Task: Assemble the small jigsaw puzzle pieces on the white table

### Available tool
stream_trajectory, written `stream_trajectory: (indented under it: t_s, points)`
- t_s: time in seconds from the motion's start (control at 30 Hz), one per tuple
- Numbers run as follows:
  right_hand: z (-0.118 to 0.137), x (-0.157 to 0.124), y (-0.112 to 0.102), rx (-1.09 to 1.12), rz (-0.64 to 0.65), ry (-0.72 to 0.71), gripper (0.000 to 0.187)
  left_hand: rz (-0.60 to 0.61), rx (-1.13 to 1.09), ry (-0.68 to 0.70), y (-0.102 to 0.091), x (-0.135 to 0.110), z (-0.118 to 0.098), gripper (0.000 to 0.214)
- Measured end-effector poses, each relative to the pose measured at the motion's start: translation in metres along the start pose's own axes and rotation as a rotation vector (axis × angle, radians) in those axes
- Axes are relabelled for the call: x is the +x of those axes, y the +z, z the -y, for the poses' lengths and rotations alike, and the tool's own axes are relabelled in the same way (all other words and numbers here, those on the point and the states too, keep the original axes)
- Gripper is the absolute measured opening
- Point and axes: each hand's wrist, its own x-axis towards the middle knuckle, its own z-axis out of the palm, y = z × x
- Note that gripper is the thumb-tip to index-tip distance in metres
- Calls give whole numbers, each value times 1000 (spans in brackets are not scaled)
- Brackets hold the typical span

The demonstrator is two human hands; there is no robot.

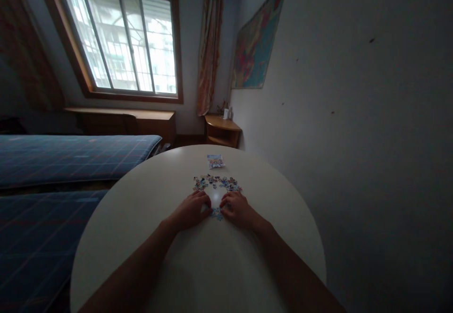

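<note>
Both my hands rest on a round white table (148,237), close together. My left hand (193,209) and my right hand (238,209) have their fingers curled and pressed on a small cluster of joined jigsaw pieces (216,214) that lies between the fingertips. Just beyond the hands, several loose colourful puzzle pieces (216,182) lie in an arc on the tabletop. Farther back lies a small printed picture card (215,161).
A grey wall (354,114) with a map (256,44) stands close on the right. A blue checked bed (71,157) lies left of the table. A window (123,39), a curtain (210,44) and a wooden corner shelf (222,131) are behind.
</note>
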Motion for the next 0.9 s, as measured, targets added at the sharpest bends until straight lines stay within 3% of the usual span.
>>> stream_trajectory:
  t_s: [0.47,0.7,0.9]
  points:
    - [4,2,0,-48,-14,-43,13,-13,13,20,3,3,1,4]
    - [12,1,-9,-67,11,-170,15,2,59,-2,3,2,-1,5]
    - [17,1,-12,-120,22,-176,13,5,60,1,0,0,-5,5]
